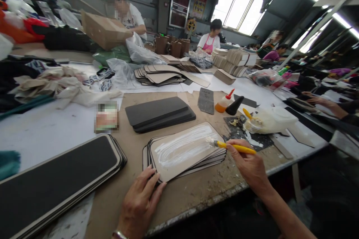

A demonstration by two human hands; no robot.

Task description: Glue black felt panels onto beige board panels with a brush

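Observation:
My right hand (249, 164) grips a yellow-handled brush (238, 148), its bristles touching the top beige board (174, 170). White paste (182, 145) lies in long streaks over that board, which tops an uneven stack of dark-edged boards (209, 160). My left hand (141, 198) rests with fingers stretched at the stack's near left corner. Behind the stack lie several dark grey rounded panels (159, 112). To the right, a cut-open white plastic jug (276, 119) lies on its side, with a second yellow handle (247, 113) at its mouth.
A long stack of black-faced panels (58, 179) lies at the left. A red-tipped glue bottle (223, 102) stands beside a black cone-shaped object (235, 106). Farther back are beige boards (161, 74), a cardboard box (103, 30) and cloth scraps (56, 82). Other people work across the table.

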